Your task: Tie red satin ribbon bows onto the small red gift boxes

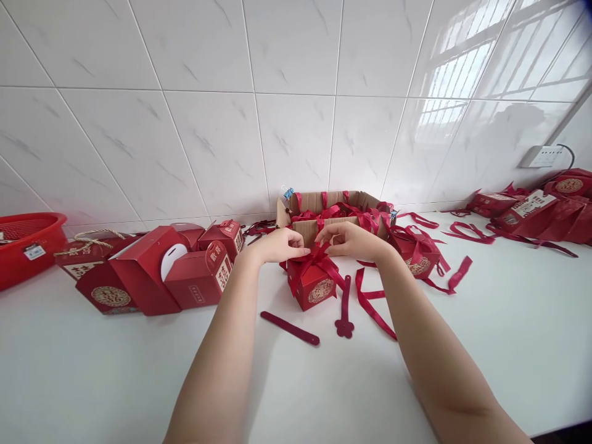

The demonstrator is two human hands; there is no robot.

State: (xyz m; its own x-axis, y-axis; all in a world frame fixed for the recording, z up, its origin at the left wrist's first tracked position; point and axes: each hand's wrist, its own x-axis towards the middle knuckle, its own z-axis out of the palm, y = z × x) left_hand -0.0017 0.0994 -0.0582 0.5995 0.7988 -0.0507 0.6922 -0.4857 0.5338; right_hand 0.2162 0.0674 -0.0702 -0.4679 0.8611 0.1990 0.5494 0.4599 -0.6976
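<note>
Forearms (222, 357) stretch forward, converging past dark red strip (290, 328). Red gift box (305, 290) sits beyond on white table (324, 394). Left hand (276, 245) and right hand (350, 240) curl inward at its bow (316, 254); I can't tell if either grips. Carton (304, 232) behind.

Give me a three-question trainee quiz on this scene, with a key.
1. Between the left hand and right hand is: (a) a ribbon bow, (b) a wall socket, (c) a blue clip?
2. True or false: the red basket stands to the left of both hands.
3. Fill in: one dark red strip on the table has an end shaped like a ____.

Key: 1. a; 2. true; 3. flower.
</note>
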